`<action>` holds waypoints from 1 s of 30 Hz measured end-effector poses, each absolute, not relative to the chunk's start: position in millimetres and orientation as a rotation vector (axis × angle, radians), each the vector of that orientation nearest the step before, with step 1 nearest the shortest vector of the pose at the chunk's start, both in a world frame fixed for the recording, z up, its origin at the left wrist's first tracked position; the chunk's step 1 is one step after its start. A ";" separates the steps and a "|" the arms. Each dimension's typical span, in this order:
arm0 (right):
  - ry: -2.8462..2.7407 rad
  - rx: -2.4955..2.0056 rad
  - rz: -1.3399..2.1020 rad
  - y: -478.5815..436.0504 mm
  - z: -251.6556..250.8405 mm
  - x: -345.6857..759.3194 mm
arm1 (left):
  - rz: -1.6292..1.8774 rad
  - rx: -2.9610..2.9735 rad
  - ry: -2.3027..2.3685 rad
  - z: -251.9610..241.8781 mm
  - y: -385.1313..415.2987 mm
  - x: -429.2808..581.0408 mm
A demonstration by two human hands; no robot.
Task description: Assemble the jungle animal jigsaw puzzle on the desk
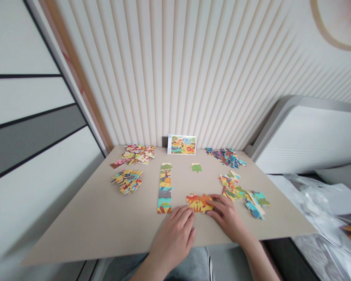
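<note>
Two or more joined orange-and-yellow jigsaw puzzle pieces (198, 203) lie flat near the table's front. My right hand (226, 216) holds their right end, thumb and fingers against the edge. My left hand (178, 228) rests on the table with its fingers extended, the fingertips near the lower left corner of these pieces. Left of them stands an assembled vertical puzzle strip (165, 189) with a tree, animals and water. A single green piece (196, 168) lies behind. Propped against the wall is a picture card (181, 144) showing a colourful animal scene.
Loose pieces form a pink-and-cream pile (140, 154) and a yellow pile (128, 181) at the left. A blue pile (228, 157) sits at the back right, with scattered pieces (255, 203) nearer my right hand. Plastic bags and papers (316, 201) lie beyond the table's right edge.
</note>
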State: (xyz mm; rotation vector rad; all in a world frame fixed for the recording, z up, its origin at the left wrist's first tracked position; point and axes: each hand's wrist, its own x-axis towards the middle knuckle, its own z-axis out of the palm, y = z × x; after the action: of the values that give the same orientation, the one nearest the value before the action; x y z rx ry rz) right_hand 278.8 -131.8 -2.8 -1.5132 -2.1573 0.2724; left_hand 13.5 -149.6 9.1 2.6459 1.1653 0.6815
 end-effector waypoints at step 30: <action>-2.269 -1.489 0.259 -129.1 10.5 276.9 | 0.694 2.615 1.147 10.2 -150.3 13.8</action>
State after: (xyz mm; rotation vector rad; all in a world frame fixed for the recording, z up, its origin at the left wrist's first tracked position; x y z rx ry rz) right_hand 276.9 -129.1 10.5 -1.4894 -2.2689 0.2588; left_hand 13.8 -150.3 10.2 2.6152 1.1474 0.6941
